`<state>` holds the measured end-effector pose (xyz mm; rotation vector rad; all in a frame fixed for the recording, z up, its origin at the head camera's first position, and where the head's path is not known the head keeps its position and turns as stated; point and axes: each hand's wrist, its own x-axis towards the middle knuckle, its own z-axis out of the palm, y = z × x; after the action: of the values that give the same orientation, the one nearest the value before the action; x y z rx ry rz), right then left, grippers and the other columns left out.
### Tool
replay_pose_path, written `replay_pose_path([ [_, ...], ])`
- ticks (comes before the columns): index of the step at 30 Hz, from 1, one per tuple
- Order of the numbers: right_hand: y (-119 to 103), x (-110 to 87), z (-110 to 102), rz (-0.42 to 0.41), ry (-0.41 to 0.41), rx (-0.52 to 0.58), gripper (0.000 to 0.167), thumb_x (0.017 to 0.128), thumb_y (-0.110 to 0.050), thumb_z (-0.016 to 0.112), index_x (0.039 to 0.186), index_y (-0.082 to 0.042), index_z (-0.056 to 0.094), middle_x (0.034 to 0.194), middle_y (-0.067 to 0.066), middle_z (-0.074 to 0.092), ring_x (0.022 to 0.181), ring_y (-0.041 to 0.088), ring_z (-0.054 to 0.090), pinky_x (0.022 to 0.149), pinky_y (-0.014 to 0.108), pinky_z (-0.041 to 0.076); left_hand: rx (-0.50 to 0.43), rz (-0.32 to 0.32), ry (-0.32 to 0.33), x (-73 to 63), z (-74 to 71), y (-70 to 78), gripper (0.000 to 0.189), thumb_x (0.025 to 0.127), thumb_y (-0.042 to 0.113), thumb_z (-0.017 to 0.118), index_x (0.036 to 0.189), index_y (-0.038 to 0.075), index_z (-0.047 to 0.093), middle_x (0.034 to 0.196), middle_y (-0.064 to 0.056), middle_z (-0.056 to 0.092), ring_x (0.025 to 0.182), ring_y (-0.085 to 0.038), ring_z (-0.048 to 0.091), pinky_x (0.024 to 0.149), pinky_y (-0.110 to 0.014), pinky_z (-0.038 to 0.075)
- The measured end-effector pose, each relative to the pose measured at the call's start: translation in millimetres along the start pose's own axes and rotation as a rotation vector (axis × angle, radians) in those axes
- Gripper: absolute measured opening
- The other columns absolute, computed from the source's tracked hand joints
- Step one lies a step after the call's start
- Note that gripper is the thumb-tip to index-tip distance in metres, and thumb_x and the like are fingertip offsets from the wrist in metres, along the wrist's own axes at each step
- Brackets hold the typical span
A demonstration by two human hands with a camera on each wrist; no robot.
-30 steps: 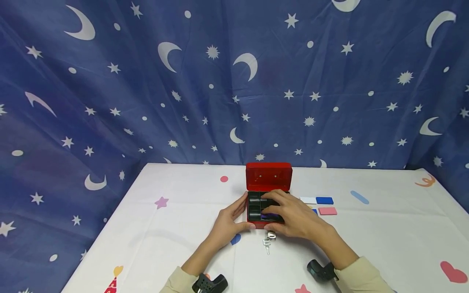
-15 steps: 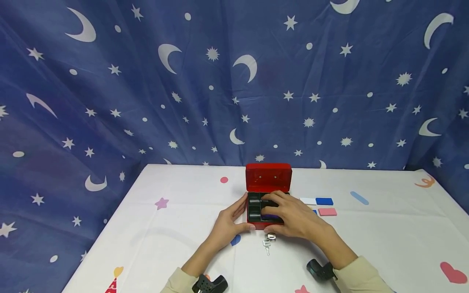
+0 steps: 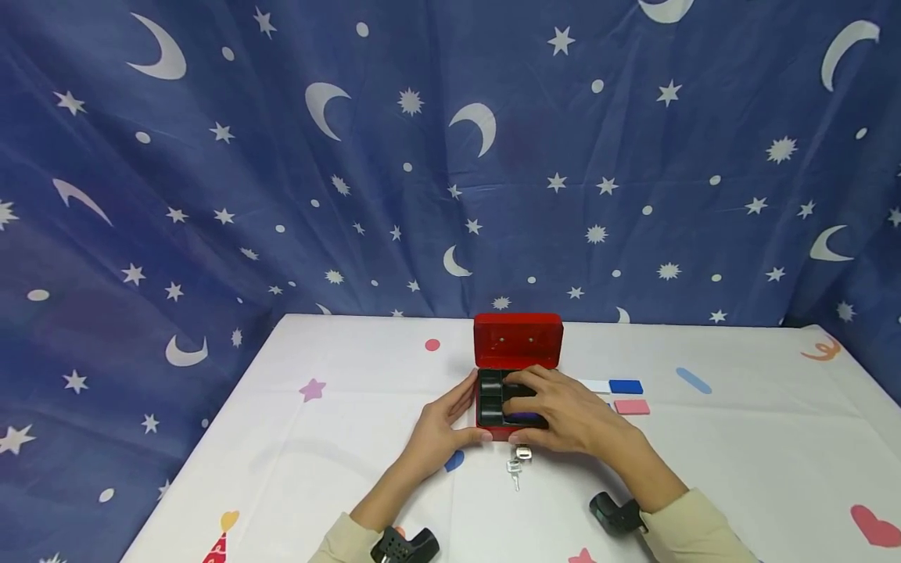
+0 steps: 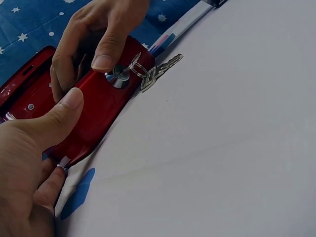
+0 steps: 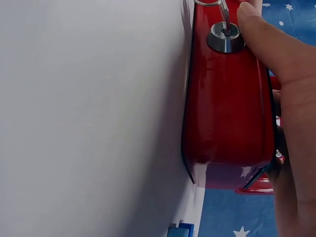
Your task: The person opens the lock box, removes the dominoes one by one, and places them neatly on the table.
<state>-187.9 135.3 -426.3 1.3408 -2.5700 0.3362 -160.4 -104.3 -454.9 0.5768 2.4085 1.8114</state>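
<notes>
A small red cash box stands with its lid raised at the back and a black compartment tray inside. My left hand holds its left end, thumb on the front wall and fingers along the side. My right hand reaches over the right part, thumb at the front top edge, fingers bent down into the tray; a purple-blue patch shows beneath them. In the left wrist view a key sits in the round lock, and a second key hangs from its ring.
Right of the box lie several small flat blocks, among them a blue block, a pink block and a partly hidden white block. A white printed cloth covers the table. Behind it hangs a blue star-and-moon curtain.
</notes>
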Motion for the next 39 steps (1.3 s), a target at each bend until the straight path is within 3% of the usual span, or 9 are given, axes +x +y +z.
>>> replay_pose_path([
  [7,1,0.5,0,0.013,-0.019,0.009,0.036,0.083,-0.059,0.063,0.111,-0.037,0.066,0.132,0.0,0.052,0.125,0.021,0.042,0.106,0.05,0.035,0.008,0.017,-0.011,-4.4,-1.9,20.8,0.088,0.073,0.003,0.08,0.147,0.0,0.033,0.149,-0.014,0.034,0.133,-0.028,0.039,0.103,-0.038,0.037],
  [21,3,3.2,-1,-0.018,0.07,0.079,0.033,0.085,-0.059,0.061,0.105,-0.033,0.064,0.123,-0.002,0.055,0.112,0.016,0.05,0.098,0.045,0.045,-0.012,0.0,0.007,-4.6,-0.2,17.4,0.088,0.074,0.004,0.08,0.148,0.003,0.034,0.149,-0.009,0.037,0.132,-0.023,0.04,0.103,-0.034,0.037],
  [25,5,2.5,-2,-0.048,0.143,0.098,0.026,0.085,-0.05,0.067,0.1,-0.029,0.065,0.117,-0.001,0.058,0.106,0.014,0.052,0.09,0.038,0.052,-0.005,-0.003,0.008,-1.4,0.7,7.1,0.089,0.073,0.004,0.081,0.148,0.007,0.034,0.149,-0.006,0.036,0.133,-0.02,0.039,0.104,-0.033,0.037],
  [31,9,0.8,-1,-0.094,0.226,0.121,0.02,0.081,-0.032,0.077,0.097,-0.025,0.066,0.108,-0.004,0.06,0.101,0.012,0.054,0.085,0.034,0.053,0.009,0.031,0.015,3.7,-0.1,-15.1,0.092,0.071,0.016,0.084,0.149,0.016,0.035,0.148,0.001,0.038,0.131,-0.014,0.04,0.102,-0.025,0.038],
  [35,9,0.0,-1,-0.121,0.261,0.141,0.022,0.078,-0.022,0.08,0.096,-0.021,0.067,0.103,-0.005,0.061,0.099,0.013,0.056,0.085,0.036,0.053,0.007,0.032,0.014,3.3,0.0,-16.7,0.093,0.071,0.019,0.084,0.149,0.018,0.035,0.148,0.003,0.038,0.131,-0.012,0.04,0.101,-0.023,0.038],
  [39,7,-1.8,-2,-0.087,0.27,0.16,0.022,0.077,-0.022,0.081,0.095,-0.021,0.069,0.103,-0.004,0.062,0.099,0.014,0.056,0.085,0.036,0.054,0.004,0.029,0.011,2.8,0.6,-15.2,0.093,0.07,0.019,0.084,0.149,0.017,0.035,0.149,0.003,0.037,0.131,-0.012,0.04,0.101,-0.023,0.038],
])
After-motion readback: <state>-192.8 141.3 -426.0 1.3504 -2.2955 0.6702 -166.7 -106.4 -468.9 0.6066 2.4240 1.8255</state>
